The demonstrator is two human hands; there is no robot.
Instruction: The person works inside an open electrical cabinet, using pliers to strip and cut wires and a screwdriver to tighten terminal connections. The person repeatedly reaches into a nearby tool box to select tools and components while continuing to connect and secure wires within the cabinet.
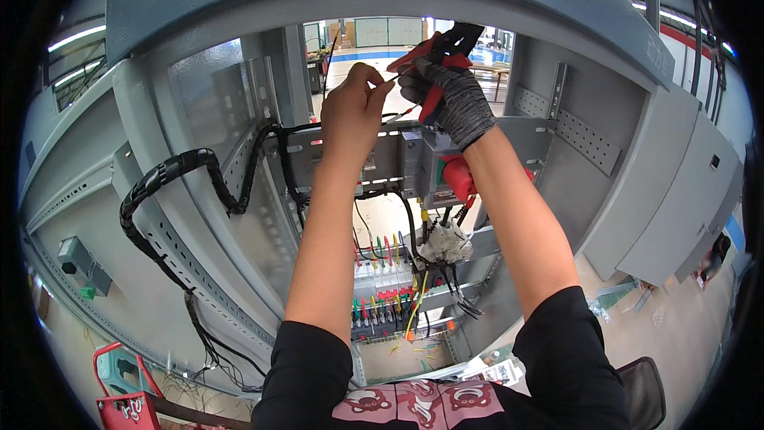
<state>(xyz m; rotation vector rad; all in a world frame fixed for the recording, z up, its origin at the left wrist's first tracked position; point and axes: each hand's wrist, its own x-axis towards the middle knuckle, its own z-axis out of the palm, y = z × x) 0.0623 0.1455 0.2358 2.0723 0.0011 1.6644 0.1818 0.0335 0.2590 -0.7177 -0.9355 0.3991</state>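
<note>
At the upper centre of the frame, our bare left hand (pixel 352 107) pinches the end of a thin wire (pixel 395 76) between thumb and fingertips. Just to its right, our gloved right hand (pixel 450 95) is clenched around the red-and-black handles of the pliers (pixel 436 52), whose tip meets the wire. Both hands are raised inside the open grey cabinet (pixel 557 111). Below them, at centre frame, sit a row of terminal blocks (pixel 383 279) with coloured leads and a black cable bundle (pixel 171 171) at left.

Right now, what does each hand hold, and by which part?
The gloved right hand grips red-handled pliers by the handles. The bare left hand pinches a thin wire near its end.
</note>
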